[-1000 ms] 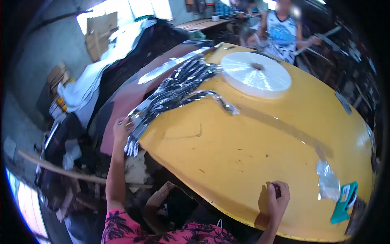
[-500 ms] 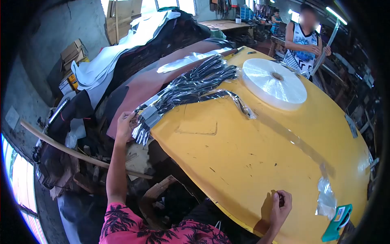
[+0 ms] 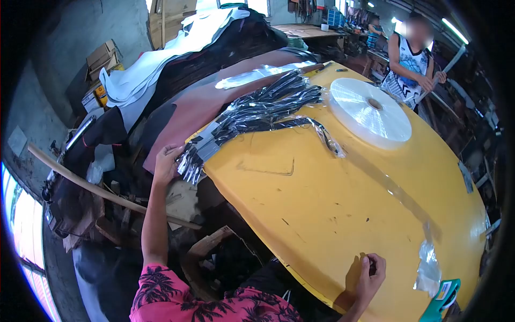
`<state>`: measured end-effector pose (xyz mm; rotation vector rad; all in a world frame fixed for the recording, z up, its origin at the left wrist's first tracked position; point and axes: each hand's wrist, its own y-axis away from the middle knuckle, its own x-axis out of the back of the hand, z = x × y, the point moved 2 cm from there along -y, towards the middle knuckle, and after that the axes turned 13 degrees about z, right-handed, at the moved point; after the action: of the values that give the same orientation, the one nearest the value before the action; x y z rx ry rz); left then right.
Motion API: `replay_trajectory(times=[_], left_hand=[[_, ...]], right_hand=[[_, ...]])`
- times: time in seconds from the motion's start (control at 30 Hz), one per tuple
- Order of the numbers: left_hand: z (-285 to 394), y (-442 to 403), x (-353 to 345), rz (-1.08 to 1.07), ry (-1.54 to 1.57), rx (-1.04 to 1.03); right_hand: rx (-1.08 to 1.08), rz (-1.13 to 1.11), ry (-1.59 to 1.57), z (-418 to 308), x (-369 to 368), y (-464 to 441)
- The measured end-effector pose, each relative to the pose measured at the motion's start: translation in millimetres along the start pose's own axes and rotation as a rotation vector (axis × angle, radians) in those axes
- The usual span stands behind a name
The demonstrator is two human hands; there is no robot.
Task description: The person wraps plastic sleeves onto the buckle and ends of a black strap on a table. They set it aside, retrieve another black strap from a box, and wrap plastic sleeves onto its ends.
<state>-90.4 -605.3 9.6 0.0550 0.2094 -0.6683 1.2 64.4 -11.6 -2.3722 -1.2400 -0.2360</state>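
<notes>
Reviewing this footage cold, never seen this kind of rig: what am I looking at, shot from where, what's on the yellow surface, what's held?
No machine here: these are a person's two bare hands, seen by one camera worn on the head, looking forward and down.

On the yellow surface lie a bundle of dark shiny strips, a whitish roll, a crumpled clear piece and, near the right edge, a green object.

The left hand has its fingertips at the bundle's near end; the grip is unclear. The right hand is curled; I can't tell whether it holds anything.
</notes>
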Motion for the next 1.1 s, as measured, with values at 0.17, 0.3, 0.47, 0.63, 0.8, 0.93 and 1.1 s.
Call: replay_trajectory(times=[0.17, 0.3, 0.47, 0.63, 0.8, 0.93, 1.1], left_hand=[[-4.7, -6.3, 12.8, 0.048, 0.008, -0.018], [-12.6, -14.8, 25.4, 0.042, 0.040, -0.030], [-8.9, -21.5, 39.4, 0.107, -0.192, -0.138], [10.2, -26.2, 8.3, 0.358, -0.733, -0.829], [15.9, -5.1, -110.2, 0.065, -0.877, -1.110], [-36.0, -7.9, -150.0, 0.038, -1.331, -0.896], [-56.0, -8.4, -153.3, -0.012, -1.428, -0.708]], right_hand=[[-0.003, 0.000, -0.014, 5.8, 0.9, -0.5], [0.004, -0.002, -0.006, 3.9, 0.9, -0.4], [0.004, 0.003, -0.009, 4.5, 1.7, -0.5], [0.020, 0.003, -0.001, 4.6, -0.3, -0.5], [0.022, -0.008, -0.009, 3.4, -0.2, -0.8], [0.004, 0.009, -0.052, 7.2, 1.0, -0.6], [0.026, 0.012, -0.038, 1.4, 1.0, -0.2]])
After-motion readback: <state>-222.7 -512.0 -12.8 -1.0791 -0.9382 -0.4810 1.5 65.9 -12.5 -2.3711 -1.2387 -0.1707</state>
